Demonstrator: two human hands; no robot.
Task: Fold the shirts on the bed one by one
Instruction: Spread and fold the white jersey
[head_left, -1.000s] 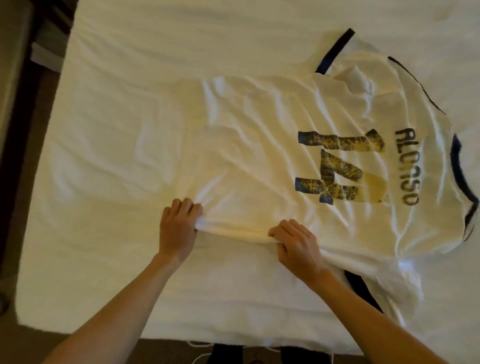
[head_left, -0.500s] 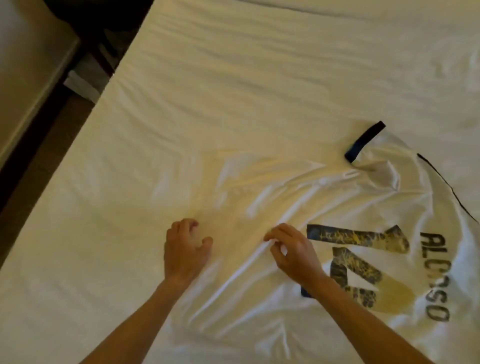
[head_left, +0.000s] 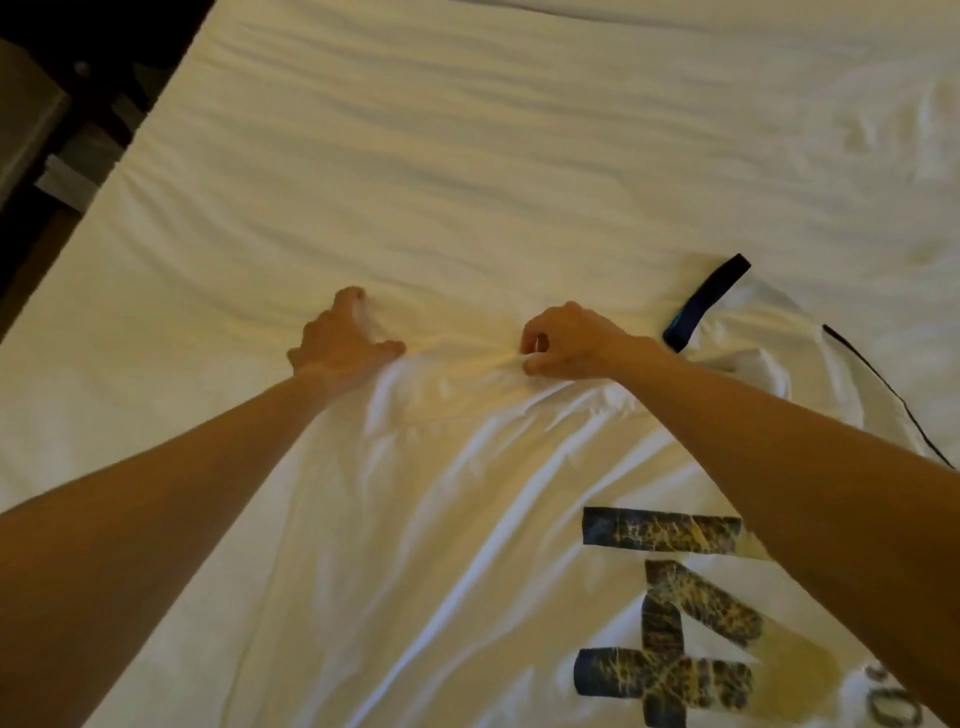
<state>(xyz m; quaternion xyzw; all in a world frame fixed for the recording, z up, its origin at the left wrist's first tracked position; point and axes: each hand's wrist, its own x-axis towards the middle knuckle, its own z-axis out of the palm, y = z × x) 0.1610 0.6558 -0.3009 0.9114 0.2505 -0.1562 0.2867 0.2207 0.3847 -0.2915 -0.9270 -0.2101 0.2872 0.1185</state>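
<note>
— White jersey (head_left: 467, 545) spread across the lower middle and right of the frame, on the bed (head_left: 467, 156); cracked number print (head_left: 670, 613) at lower right, dark sleeve band (head_left: 706, 299) right of centre.

— And the hands?

— Left hand (head_left: 337, 343) at frame centre, fingers curled into the bunched far edge of the cloth. Right hand (head_left: 566, 340) just beside it, pinching the same edge between thumb and fingers.

— Progress?

— Early, by the look of it. First lengthwise fold seemingly carried across, not yet smoothed; sleeves and crosswise folds left to do. No other shirts in view, so no telling how many remain.

— Different from a second ago?

— Then both hands gripped the near edge, low in the frame, with the jersey flat. Half a second back, halfway across. Now fully stretched to the far side, print pushed down to the lower right.
</note>
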